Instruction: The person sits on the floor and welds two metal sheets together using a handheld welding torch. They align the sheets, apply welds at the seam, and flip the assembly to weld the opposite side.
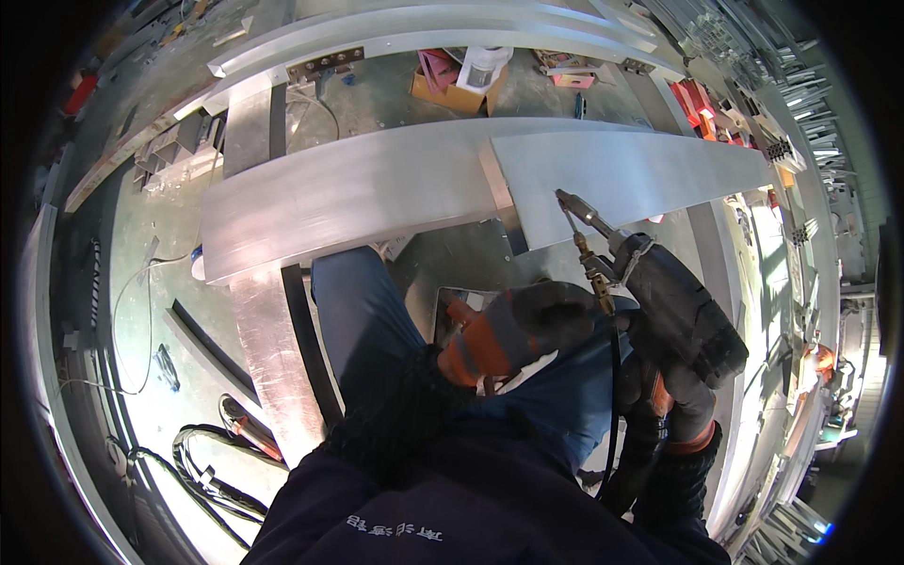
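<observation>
Power drill [680, 306] sits in my right hand [689, 400], gloved fingers closed around its grip, its body beyond them, slanting forward and leftward. My left hand [537, 325] is near the brass nozzle [591, 266] beside the drill; I cannot tell whether its blurred fingers hold anything.

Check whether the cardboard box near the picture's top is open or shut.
Open: the cardboard box has a grey-and-white item sticking up above its edge.
</observation>
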Demonstrator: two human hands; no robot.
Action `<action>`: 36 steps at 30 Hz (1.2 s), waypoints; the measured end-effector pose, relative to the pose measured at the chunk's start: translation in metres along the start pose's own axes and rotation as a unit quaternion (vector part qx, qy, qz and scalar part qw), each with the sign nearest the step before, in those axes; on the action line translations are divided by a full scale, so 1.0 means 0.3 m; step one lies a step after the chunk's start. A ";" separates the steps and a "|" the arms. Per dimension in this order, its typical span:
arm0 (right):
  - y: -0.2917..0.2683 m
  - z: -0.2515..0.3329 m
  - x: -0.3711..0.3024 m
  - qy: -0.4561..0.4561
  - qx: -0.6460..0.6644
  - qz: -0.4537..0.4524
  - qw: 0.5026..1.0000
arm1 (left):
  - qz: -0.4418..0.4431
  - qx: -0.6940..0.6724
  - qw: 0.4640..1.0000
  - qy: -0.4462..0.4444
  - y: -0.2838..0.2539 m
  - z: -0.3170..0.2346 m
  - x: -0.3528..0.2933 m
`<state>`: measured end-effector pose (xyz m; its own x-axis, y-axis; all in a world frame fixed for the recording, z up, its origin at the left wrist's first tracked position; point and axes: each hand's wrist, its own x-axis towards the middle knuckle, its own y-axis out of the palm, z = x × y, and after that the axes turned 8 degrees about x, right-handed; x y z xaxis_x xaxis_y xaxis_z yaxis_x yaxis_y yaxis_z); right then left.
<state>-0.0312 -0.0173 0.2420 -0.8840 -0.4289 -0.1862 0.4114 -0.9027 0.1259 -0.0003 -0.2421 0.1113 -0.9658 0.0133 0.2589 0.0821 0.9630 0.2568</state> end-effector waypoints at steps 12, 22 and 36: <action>-0.274 -0.027 -0.223 -0.011 0.093 -0.037 0.995 | 0.059 0.846 0.530 0.006 -0.013 -0.137 0.300; -0.337 -0.044 -0.390 -0.026 0.065 -0.037 0.997 | 0.163 0.890 0.409 -0.118 0.068 -0.090 0.462; -0.434 0.025 -0.423 -0.088 0.100 0.021 0.991 | 0.262 0.561 0.763 -0.183 -0.019 -0.459 0.691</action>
<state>0.0257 0.1549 0.2565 -0.8990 -0.4378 -0.0069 0.4122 -0.8514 0.3244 -0.1670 -0.2819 0.2916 -0.8936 0.3526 -0.2777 0.4165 0.4208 -0.8059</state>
